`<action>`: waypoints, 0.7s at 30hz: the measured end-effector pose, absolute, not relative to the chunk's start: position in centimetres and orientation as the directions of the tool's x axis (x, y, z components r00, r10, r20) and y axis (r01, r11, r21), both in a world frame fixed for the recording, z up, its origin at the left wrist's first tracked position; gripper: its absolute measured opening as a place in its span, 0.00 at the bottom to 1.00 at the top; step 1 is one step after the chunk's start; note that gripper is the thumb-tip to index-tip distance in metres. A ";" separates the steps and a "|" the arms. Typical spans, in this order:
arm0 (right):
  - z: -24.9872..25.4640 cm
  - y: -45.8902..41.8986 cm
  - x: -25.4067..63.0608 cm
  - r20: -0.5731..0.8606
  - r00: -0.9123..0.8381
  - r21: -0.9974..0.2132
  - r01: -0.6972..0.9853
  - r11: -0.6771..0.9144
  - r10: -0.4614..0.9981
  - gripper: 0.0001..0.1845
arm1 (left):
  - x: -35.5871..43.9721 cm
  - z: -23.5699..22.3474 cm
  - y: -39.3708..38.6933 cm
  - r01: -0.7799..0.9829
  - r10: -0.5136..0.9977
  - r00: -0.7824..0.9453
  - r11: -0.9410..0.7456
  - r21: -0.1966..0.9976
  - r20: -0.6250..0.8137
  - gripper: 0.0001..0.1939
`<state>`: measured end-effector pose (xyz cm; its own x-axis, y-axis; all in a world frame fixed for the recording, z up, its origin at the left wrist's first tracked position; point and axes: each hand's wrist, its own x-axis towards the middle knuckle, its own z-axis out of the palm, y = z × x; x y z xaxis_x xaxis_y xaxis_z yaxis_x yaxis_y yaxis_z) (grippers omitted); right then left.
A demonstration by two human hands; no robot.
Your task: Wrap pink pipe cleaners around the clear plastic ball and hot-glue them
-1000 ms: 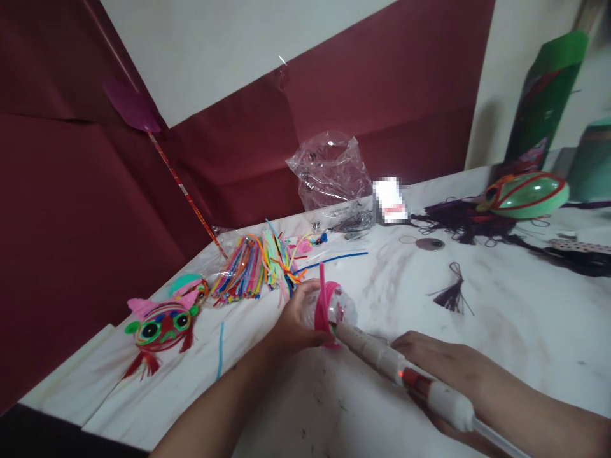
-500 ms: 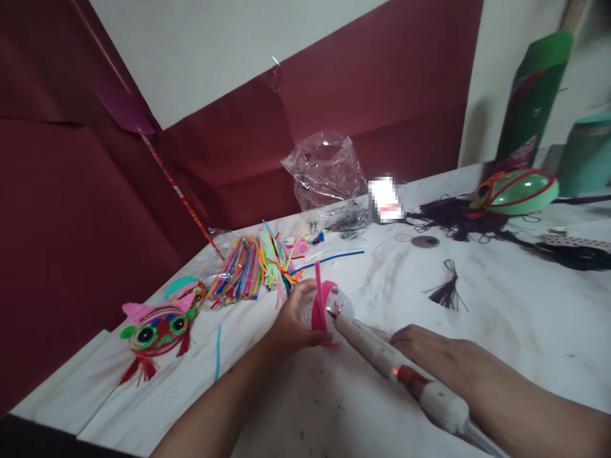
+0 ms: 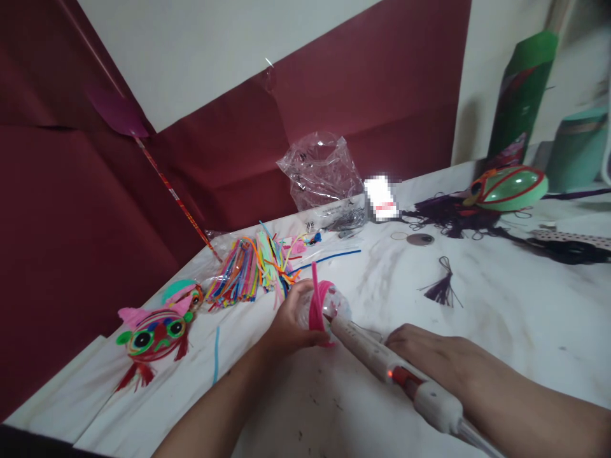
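Observation:
My left hand [image 3: 291, 321] is closed round a clear plastic ball [image 3: 340, 306] with a pink pipe cleaner [image 3: 316, 312] wound about it. One end of the pipe cleaner sticks straight up. My right hand [image 3: 415, 343] grips a white glue gun [image 3: 367, 350], its small orange light lit; the fingers are partly hidden behind it. The nozzle tip points at the ball beside the pink windings, touching or very close. A light blue pipe cleaner [image 3: 216, 356] lies left of my left forearm.
A decorated animal face [image 3: 157, 337] stands at the left. Behind are bundled colourful pipe cleaners [image 3: 238, 273], a clear plastic bag [image 3: 324, 172] and a blurred-out white item [image 3: 380, 198]. A dark tassel [image 3: 442, 287], black scissors [image 3: 568, 250] and a green ornament [image 3: 515, 189] lie at the right.
The whole view has shifted slightly, so things on the table sit a little further left. Both hands keep their hold, with the nozzle still at the ball.

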<state>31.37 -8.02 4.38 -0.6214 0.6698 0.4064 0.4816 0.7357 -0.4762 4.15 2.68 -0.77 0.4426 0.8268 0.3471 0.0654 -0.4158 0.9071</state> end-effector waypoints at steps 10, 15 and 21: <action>4.6 -8.2 31.2 0.412 -0.625 -0.472 0.476 0.742 0.663 0.10 | 4.2 -0.1 2.4 0.179 0.839 0.424 -0.447 0.877 0.341 0.47; 4.6 -8.2 31.3 0.425 -0.614 -0.459 0.487 0.743 0.665 0.09 | 4.1 -0.4 2.5 0.168 0.840 0.423 -0.442 0.881 0.341 0.47; 4.9 -8.3 31.2 0.422 -0.620 -0.477 0.469 0.743 0.662 0.07 | 4.0 -0.3 2.5 0.187 0.835 0.433 -0.451 0.873 0.339 0.48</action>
